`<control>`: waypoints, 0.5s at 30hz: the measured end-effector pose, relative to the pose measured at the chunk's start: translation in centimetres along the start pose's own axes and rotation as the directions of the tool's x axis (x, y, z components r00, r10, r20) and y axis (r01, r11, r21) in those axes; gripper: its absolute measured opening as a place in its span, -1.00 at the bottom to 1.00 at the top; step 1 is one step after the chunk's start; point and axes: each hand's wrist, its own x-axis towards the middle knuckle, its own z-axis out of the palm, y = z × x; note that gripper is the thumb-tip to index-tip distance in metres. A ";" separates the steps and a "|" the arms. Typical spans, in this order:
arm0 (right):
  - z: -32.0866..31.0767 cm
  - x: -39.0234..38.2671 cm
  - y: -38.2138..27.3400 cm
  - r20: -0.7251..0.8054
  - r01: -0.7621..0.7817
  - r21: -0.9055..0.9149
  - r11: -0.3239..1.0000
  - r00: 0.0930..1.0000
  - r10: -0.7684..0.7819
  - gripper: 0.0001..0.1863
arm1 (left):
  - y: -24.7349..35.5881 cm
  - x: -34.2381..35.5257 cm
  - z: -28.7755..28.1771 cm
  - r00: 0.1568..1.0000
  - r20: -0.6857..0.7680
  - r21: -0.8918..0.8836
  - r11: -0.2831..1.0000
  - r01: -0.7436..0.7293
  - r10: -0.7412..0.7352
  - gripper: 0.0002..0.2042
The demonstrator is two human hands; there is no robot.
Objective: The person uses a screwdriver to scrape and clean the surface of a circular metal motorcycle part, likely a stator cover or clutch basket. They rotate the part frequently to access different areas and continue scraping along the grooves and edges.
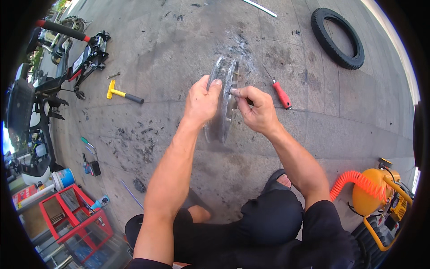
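Note:
A grey metal wheel rim [218, 127] stands upright on the floor in front of me, its edge turned toward me. My left hand [201, 101] grips its left side, the thumb pressed over the edge. At the rim's right edge, my right hand [257, 107] is closed in a pinch, thumb and forefinger together. A small dark piece may be between those fingertips, but I cannot make out what it is. A screwdriver [281, 94] with a red handle lies on the floor just right of my right hand. To the left lies a hammer [123, 93] with a yellow head.
A black tyre [317, 40] lies far right. An orange air compressor [367, 197] with a coiled hose [354, 178] stands near right. At left are a motorbike [42, 121], a cordless drill [93, 168] and a red metal rack [96, 224]. A white strip [260, 7] lies at the far edge.

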 end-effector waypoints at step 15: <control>2.0 1.2 1.9 0.027 -0.298 0.507 0.809 0.943 0.331 -0.90 | 2.6 -0.1 0.5 0.998 -0.064 0.051 0.998 0.027 -0.023 -0.76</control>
